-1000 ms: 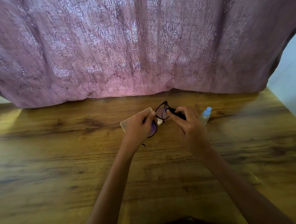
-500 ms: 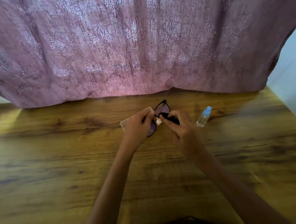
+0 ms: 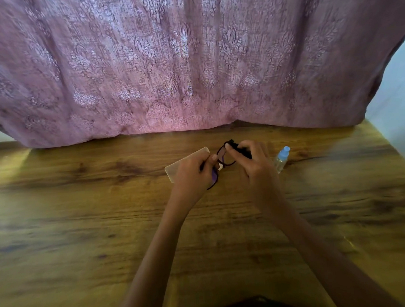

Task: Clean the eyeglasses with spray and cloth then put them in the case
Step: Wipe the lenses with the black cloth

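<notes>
Eyeglasses point(image 3: 223, 157) up off the worktop point(image 3: 101, 217), beside case point(image 3: 185, 162). Your left hand point(image 3: 193, 175) fingers pinch the near rim. Right hand point(image 3: 256, 169) fingers pinch dark cloth point(image 3: 242, 151), just slid up the far lens. Wiping isn't finished, I'd say.

Right hand point(image 3: 254, 167) slid black cloth point(image 3: 243, 151) right, overlapping spray bottle point(image 3: 282, 157).

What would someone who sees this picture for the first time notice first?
Probably the two hands over the middle of the wooden table: the left hand holds black eyeglasses while the right hand pinches a dark cloth against one lens. Behind them, a pink patterned curtain fills the upper half. A small spray bottle stands just right of the right hand.
</notes>
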Available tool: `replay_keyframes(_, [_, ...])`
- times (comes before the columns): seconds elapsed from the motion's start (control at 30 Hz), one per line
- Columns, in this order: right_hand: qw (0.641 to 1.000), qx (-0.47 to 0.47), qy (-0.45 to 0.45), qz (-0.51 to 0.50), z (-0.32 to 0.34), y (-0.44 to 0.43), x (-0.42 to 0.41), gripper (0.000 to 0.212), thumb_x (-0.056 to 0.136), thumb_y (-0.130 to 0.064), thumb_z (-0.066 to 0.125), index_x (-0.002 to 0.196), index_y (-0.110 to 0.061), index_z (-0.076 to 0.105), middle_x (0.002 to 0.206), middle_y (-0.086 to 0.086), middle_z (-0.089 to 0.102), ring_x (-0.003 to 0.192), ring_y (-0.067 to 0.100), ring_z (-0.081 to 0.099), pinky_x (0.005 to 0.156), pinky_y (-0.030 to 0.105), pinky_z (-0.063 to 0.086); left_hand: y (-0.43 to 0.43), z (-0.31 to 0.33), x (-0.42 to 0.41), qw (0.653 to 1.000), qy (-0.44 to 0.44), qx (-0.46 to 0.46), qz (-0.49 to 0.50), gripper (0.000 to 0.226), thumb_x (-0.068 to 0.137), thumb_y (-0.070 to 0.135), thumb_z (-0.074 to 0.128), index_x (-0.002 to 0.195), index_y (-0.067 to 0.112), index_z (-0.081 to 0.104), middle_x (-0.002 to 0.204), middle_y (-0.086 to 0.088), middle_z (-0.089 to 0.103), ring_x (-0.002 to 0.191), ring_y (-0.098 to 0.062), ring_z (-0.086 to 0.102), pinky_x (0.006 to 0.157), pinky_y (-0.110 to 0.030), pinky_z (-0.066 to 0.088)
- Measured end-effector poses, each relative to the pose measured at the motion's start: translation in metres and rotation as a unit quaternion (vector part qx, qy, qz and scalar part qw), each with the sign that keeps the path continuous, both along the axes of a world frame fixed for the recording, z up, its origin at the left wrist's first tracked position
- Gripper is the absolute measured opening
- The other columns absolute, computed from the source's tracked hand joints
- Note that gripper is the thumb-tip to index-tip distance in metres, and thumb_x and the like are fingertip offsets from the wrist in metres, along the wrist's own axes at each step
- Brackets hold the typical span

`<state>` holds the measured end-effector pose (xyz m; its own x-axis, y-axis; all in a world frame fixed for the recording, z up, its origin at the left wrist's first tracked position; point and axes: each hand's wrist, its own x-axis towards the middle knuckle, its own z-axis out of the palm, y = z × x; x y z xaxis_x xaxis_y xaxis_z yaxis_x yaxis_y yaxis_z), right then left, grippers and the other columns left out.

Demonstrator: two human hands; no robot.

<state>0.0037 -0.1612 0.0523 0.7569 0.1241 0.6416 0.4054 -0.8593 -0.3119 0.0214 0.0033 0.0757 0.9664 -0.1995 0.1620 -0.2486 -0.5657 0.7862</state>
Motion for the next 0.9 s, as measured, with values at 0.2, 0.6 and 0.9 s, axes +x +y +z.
replay_keyframes(0.2, [1.000,0.002,-0.004,-0.020,0.000,-0.005,0.000,0.039,0.088,0.003,0.053,0.124,-0.002,0.064,0.105,0.015,0.060,0.098,0.017,0.047,0.080,0.014,0.034,0.001,0.000,-0.001,0.999,0.000,-0.047,0.019,0.032,0.100,0.022,0.049,0.077,0.005,0.064,0.072,-0.004,0.068,0.068,-0.011,0.059,0.064,-0.012,0.041])
replay_keyframes(0.6, [1.000,0.018,0.004,0.013,-0.014,0.008,-0.020,0.036,0.088,0.004,0.059,0.124,-0.001,0.064,0.107,0.016,0.061,0.099,0.022,0.056,0.083,0.017,0.044,0.003,0.000,0.001,0.996,0.054,-0.066,0.039,0.034,0.100,0.030,0.047,0.079,0.011,0.065,0.074,-0.003,0.069,0.075,-0.018,0.065,0.078,-0.040,0.052])
replay_keyframes(0.9, [1.000,0.018,-0.005,0.005,-0.012,0.002,-0.014,0.039,0.089,0.002,0.058,0.127,-0.003,0.062,0.110,0.016,0.060,0.100,0.022,0.056,0.078,0.023,0.052,0.005,0.004,0.001,0.997,0.053,-0.049,0.030,0.034,0.100,0.031,0.047,0.080,0.011,0.066,0.073,-0.001,0.068,0.072,-0.017,0.063,0.077,-0.039,0.051])
